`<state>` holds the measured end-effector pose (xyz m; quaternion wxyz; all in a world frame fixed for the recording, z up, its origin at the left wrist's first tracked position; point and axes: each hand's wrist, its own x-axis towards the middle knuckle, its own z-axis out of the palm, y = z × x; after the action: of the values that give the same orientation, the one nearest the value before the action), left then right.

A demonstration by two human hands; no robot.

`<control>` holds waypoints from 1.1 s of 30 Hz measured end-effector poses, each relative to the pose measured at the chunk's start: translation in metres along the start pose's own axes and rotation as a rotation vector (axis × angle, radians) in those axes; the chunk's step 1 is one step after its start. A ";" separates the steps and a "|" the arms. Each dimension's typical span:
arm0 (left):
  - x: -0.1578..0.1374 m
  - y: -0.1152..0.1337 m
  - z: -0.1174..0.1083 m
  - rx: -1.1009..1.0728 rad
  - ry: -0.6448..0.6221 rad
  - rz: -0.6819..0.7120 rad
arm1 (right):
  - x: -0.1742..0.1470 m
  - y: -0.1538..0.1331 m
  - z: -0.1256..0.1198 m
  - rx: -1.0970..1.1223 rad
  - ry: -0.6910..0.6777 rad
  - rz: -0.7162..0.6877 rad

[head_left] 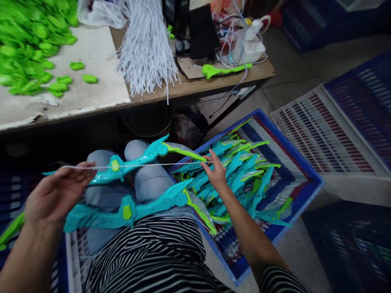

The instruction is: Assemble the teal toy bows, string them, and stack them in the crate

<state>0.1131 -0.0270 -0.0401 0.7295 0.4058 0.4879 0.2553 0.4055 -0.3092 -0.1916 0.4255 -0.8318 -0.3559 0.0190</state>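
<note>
A turquoise toy bow with lime-green tips and a small green centre piece lies across my lap. A thin white string stretches nearly straight along it between my hands. My left hand is at the bow's left part, its fingers together and closed on the string; the bow's end there is partly hidden. At the right green tip, my right hand pinches the string between thumb and fingers. A second toy bow lies nearer my body, with a slack string beside it.
A blue crate at right holds many toy bows. On the table are a heap of green parts, a bundle of white strings, a green piece and a power adapter with cables. More crates stand at right.
</note>
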 end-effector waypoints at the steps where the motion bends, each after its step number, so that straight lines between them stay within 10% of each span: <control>1: -0.007 0.007 -0.015 -0.036 0.075 0.033 | 0.000 0.000 0.000 -0.019 -0.004 -0.017; 10: -0.044 -0.029 -0.044 -0.139 0.161 0.106 | 0.032 -0.020 0.005 -0.300 -0.035 -0.348; 14: -0.049 -0.047 -0.024 -0.245 0.090 0.003 | 0.046 -0.117 0.073 -0.176 -0.153 -0.550; 19: -0.056 -0.041 -0.019 -0.330 -0.042 -0.064 | 0.032 -0.242 0.171 -0.290 -0.765 -0.819; 27: -0.056 -0.020 -0.080 -0.300 0.406 0.305 | 0.094 -0.237 0.177 0.135 -1.451 -0.503; 33: -0.019 -0.002 -0.105 -0.156 0.600 0.449 | 0.107 -0.229 0.182 0.270 -1.561 -0.258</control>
<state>0.0096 -0.0067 -0.0527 0.5089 0.3530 0.5578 0.5525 0.2928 -0.0297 -0.1128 0.1494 -0.4720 -0.6389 0.5889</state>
